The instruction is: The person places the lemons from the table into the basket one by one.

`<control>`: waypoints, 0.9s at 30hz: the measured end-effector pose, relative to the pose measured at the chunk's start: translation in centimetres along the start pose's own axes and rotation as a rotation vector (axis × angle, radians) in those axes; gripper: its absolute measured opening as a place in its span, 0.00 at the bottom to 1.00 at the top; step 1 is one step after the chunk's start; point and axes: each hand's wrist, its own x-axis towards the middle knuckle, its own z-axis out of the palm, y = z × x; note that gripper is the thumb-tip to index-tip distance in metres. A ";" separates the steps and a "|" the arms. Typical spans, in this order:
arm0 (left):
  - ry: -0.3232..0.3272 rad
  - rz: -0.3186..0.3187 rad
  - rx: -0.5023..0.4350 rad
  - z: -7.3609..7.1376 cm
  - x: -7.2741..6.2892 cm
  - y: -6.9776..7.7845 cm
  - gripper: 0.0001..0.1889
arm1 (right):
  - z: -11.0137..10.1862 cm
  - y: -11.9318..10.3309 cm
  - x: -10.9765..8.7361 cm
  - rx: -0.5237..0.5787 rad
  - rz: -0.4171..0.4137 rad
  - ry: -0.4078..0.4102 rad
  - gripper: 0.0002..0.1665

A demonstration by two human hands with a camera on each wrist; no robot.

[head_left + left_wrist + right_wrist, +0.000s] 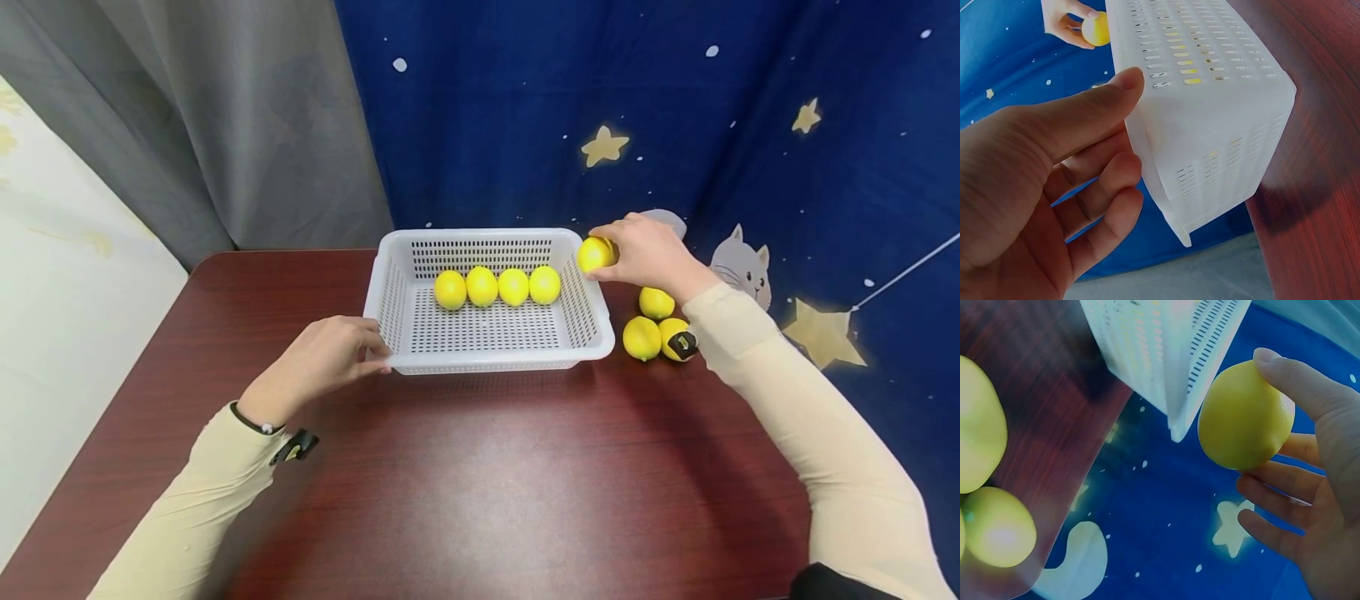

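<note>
Cream sleeve [862, 500] at lower right. Pinching lemon [595, 254] in right hand [648, 254] near upper right corner of basket [502, 358]; gripping basket's lower left corner with left hand [322, 358]. Four lemons [482, 287] inside basket, three lemons [642, 338] at right on bench [480, 475].

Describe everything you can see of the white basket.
The basket is white, rectangular and open-topped, with rounded corners, a smooth protruding rim and rows of slots through its walls and floor. It looks like plastic. It stands upright on the reddish-brown table, near the far edge, long sides running left to right. Four yellow lemons sit inside in a row. The person's left hand holds its rim at the near left corner.
</note>
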 end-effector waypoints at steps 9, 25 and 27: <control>0.015 0.025 0.000 -0.1 0.0 0.0 0.07 | -0.6 -2.2 1.7 0.008 -0.053 -0.021 0.41; -0.002 0.014 0.024 -0.3 0.0 0.3 0.08 | -0.3 -6.1 4.5 0.033 -0.133 -0.066 0.41; -0.002 0.009 0.022 -0.1 0.0 0.4 0.08 | 0.0 -6.6 4.9 0.039 -0.149 -0.070 0.41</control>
